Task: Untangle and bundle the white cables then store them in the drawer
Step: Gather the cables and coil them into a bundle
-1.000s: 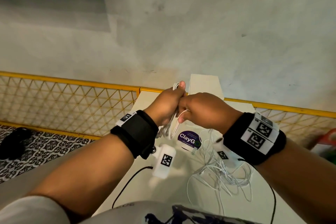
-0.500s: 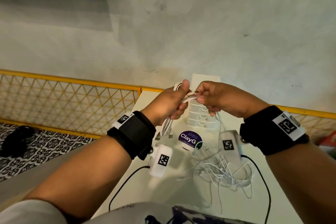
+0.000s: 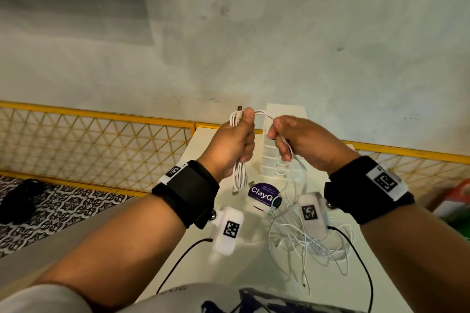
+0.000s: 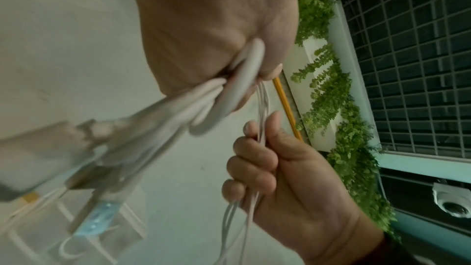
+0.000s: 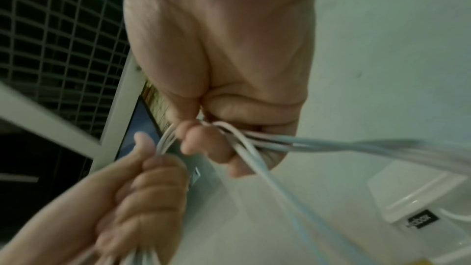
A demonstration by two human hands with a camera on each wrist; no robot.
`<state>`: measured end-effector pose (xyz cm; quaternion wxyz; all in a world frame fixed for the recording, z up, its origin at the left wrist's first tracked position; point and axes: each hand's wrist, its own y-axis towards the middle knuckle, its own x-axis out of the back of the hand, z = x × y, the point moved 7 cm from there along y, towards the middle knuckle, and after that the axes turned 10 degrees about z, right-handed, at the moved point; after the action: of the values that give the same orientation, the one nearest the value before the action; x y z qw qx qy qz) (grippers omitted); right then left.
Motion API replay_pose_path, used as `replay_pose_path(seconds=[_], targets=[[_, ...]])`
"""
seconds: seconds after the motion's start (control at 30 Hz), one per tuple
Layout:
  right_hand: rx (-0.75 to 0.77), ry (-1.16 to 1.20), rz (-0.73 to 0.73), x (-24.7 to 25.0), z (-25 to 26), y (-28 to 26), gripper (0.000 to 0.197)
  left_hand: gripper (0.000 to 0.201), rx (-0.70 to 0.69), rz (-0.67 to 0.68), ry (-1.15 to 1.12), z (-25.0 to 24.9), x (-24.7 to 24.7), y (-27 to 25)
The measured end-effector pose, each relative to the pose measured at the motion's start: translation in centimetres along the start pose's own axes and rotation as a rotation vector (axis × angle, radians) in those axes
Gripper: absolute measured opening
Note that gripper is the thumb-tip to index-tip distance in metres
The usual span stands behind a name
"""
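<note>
Over the white table [image 3: 229, 277], my left hand [image 3: 237, 143] grips a folded bundle of white cable [image 3: 239, 175]. Its loops stick out above the thumb and its plug ends hang below the fist. A strand [image 3: 264, 113] arcs from that bundle to my right hand [image 3: 283, 146], which grips it and holds it a short way to the right. In the left wrist view the right hand [image 4: 267, 168] closes round thin strands [image 4: 260, 108]. Several loose white cables [image 3: 305, 241] lie tangled on the table under my right wrist. A small white drawer unit [image 3: 270, 157] stands behind the hands.
A round purple "ClayG" tub [image 3: 262, 195] sits on the table between my wrists. Black camera leads [image 3: 356, 249] trail over the table. A yellow mesh fence [image 3: 101, 145] runs along the wall. A dark object [image 3: 17, 198] lies on the patterned floor at left.
My hands were together a second ago and have drawn apart. The right hand has pulled a strand out to the right, while the left has risen slightly with the bundle.
</note>
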<state>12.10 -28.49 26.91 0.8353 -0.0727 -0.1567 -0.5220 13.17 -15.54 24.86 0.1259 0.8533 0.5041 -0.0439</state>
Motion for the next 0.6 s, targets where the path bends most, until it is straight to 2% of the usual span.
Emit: replay_pose_path(seconds=[0.07,0.17,0.27,0.33,0.4,0.5,0.6], targets=[[-0.013,-0.004,0.001,-1.0,-0.6,0.0,0.039,0.039,-0.029,-0.013,-0.017,0.1,0.2,0.0],[-0.036,0.18,0.022,-2.1,-0.6,0.3,0.045,0.013,-0.02,0.033,-0.02,0.6,-0.3,0.0],[-0.118,0.325,0.147,-3.4,-0.7,0.5,0.061,0.041,0.015,0.107,-0.12,1.3,-1.0,-0.2],[-0.189,0.306,0.148,-3.7,-1.1,0.6,0.067,0.044,0.027,0.145,-0.157,1.4,-1.5,-0.3],[-0.241,0.294,0.103,-3.7,-1.7,0.6,0.065,0.044,0.024,0.17,-0.179,1.4,-1.8,-0.4],[-0.21,0.402,0.132,-4.6,-1.8,0.7,0.058,0.043,-0.005,0.104,-0.132,0.9,-1.3,-0.3],[-0.092,0.471,0.157,-5.1,-1.5,1.0,0.061,0.042,-0.028,-0.009,-0.041,0.3,-0.4,0.0]])
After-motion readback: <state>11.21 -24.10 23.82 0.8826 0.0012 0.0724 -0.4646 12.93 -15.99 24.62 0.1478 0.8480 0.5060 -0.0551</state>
